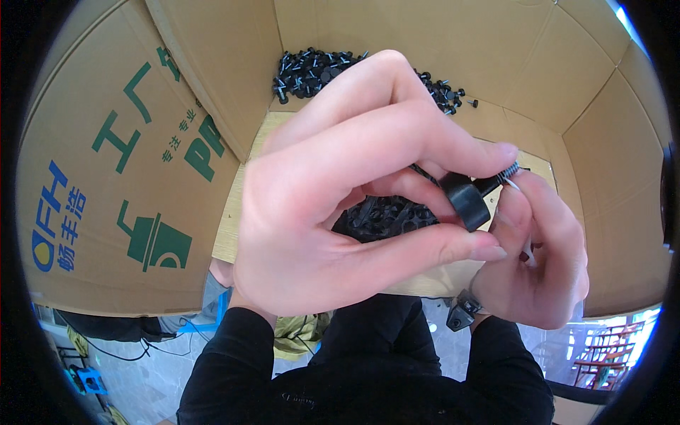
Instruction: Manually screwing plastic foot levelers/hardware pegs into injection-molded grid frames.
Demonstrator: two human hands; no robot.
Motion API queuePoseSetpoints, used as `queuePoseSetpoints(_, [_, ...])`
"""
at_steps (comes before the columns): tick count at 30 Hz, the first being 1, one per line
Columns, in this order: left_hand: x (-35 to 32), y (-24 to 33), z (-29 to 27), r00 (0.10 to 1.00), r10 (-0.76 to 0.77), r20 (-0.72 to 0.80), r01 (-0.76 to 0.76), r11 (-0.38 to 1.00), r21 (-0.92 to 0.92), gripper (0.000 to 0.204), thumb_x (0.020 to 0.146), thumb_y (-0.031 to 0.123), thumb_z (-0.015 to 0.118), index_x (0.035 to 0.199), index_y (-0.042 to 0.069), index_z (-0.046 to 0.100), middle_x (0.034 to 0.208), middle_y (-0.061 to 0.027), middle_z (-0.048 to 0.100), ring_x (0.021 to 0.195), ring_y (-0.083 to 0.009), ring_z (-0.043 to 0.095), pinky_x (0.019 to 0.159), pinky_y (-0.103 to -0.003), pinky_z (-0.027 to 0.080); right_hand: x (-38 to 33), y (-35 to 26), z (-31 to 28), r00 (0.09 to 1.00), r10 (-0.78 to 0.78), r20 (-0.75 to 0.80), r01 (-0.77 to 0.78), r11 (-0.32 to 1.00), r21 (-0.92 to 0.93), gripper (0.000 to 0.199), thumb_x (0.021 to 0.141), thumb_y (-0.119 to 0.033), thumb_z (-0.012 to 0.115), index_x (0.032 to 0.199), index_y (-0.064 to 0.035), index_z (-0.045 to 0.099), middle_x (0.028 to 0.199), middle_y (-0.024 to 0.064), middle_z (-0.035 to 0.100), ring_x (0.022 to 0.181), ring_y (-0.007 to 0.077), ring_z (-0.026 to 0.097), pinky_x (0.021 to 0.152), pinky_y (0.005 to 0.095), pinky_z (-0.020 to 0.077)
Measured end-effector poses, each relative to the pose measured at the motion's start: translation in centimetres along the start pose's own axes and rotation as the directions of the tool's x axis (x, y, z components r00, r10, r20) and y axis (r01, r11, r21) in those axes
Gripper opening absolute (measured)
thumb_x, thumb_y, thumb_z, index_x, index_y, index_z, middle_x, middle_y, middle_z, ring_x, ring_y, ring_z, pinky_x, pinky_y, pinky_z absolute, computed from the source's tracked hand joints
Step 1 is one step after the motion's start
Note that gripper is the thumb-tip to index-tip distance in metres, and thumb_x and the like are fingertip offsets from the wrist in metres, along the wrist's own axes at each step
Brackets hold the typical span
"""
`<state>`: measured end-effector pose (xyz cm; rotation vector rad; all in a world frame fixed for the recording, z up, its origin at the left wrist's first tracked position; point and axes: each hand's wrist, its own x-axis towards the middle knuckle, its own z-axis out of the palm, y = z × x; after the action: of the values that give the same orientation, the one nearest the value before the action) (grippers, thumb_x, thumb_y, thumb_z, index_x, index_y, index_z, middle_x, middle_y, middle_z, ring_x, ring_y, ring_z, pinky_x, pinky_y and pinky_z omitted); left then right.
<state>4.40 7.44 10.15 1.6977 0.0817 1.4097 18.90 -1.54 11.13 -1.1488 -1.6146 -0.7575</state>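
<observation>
Black knob point(465, 203) pinched in my left hand point(304, 205), white strip point(513, 185) in curled right hand point(545, 262), I'm seemingly wrapping, needing steady tension next.

Green-printed cardboard panel point(88, 212) left; tiled floor point(152, 375) below.

Smooth plastic knob point(465, 203), matt cardboard point(453, 35)
</observation>
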Motion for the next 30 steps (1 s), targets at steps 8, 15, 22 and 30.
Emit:
queuePoseSetpoints(8, [1.6,0.2,-1.0,0.985,0.118,0.127,-0.122,0.992,0.027,0.057,0.052,0.005,0.092,0.103,-0.006,0.070,0.088,-0.0057,0.050,0.072,-0.0119,0.060,0.062,-0.020,0.055,0.1,-0.1,-0.5,0.999,0.046,0.027,-0.046,0.999,-0.023,0.011,0.085,0.001,0.071,0.093,0.0067,0.068,0.074,0.0137,0.070,0.059,0.0118,0.061,0.055,0.0188,0.0451])
queuePoseSetpoints(15, [1.9,1.9,-0.3,0.988,0.045,0.145,-0.065,0.989,0.134,0.058,0.051,0.008,0.093,0.104,-0.005,0.070,0.088,-0.0058,0.050,0.075,-0.0115,0.059,0.061,-0.020,0.056,0.4,0.1,-0.7,0.998,-0.033,0.059,0.033,0.999,0.003,0.012,0.087,0.003,0.067,0.096,0.0104,0.065,0.075,0.0165,0.070,0.060,0.0134,0.062,0.057,0.0203,0.0468])
queuePoseSetpoints(22, [1.7,2.4,-1.3,0.978,0.042,0.203,-0.093,0.965,0.247,0.059,0.051,0.014,0.094,0.104,-0.001,0.072,0.085,-0.0037,0.053,0.074,-0.0085,0.049,0.057,-0.017,0.034,0.2,0.2,-0.6,0.995,-0.085,0.058,0.084,0.996,0.024,0.013,0.088,0.001,0.067,0.096,0.0113,0.064,0.078,0.0190,0.069,0.064,0.0155,0.063,0.059,0.0232,0.0490])
queuePoseSetpoints(30, [2.1,0.9,-1.5,0.947,0.184,0.263,-0.236,0.955,0.182,0.058,0.051,0.011,0.093,0.103,-0.003,0.072,0.087,-0.0065,0.056,0.077,-0.0107,0.050,0.059,-0.018,0.037,-0.1,0.0,-0.9,0.997,-0.063,0.048,0.063,0.998,0.012,0.016,0.088,-0.001,0.067,0.100,0.0102,0.063,0.077,0.0183,0.069,0.064,0.0158,0.064,0.060,0.0235,0.0502])
